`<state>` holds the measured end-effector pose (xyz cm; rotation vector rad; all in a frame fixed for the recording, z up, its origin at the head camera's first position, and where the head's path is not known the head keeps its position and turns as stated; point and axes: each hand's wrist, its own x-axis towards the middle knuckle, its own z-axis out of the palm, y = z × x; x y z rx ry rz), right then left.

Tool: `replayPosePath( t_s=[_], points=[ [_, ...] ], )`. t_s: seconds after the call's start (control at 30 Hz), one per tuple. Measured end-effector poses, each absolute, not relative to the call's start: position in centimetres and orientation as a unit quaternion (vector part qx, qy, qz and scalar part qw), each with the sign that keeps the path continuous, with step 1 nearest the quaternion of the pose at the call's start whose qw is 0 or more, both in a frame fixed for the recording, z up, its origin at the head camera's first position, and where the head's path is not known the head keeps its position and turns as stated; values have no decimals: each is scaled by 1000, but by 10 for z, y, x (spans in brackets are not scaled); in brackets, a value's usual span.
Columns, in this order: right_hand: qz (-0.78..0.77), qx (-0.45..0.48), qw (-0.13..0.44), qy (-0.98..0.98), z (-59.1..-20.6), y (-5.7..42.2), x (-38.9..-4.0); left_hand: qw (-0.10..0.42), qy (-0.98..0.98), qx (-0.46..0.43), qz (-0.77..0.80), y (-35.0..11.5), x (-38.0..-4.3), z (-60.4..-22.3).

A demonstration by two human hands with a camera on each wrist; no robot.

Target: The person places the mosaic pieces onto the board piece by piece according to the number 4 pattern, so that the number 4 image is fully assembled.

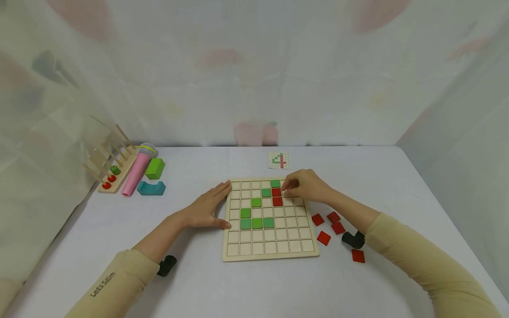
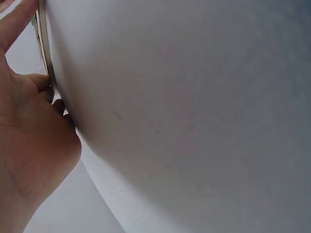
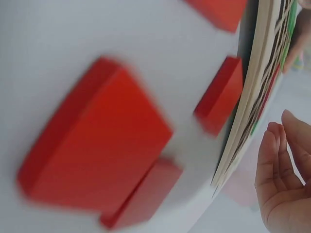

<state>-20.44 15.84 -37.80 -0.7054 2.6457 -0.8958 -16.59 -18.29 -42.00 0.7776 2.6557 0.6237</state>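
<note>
A pale wooden grid board point(image 1: 270, 257) lies on the table. My left hand point(image 1: 203, 210) rests along its left edge, thumb and fingers spread; in the left wrist view that hand point(image 2: 29, 121) touches the board's side. Several green tiles point(image 1: 256, 202) sit in the cells, with two red tiles point(image 1: 277, 201) below the topmost green one. Just right of the upper red tile hovers my right hand point(image 1: 306, 185). From the right wrist, its fingers point(image 3: 272, 150) and thumb look drawn close, with no tile visible between them.
Loose red tiles point(image 1: 324, 238) lie right of the board. Behind it is a small pattern card point(image 1: 279, 160). At the left are a peg stand point(image 1: 129, 161), a pink toy microphone point(image 1: 137, 172), a green block point(image 1: 155, 168) and a teal block point(image 1: 151, 188).
</note>
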Motion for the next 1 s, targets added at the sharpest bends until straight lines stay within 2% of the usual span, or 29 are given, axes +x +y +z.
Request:
replayPosePath(
  t_s=[0.23,0.53,1.0],
  points=[
    [-305,-234,149,911,-373,193,-205,154,925,270,218,-183,-165,-420],
    [-297,-274,212,890,-380,230,-203,154,925,269,219,-182,-165,-419],
    [-291,-280,278,872,-389,241,-195,149,925,273,219,-182,-166,-420]
  ],
)
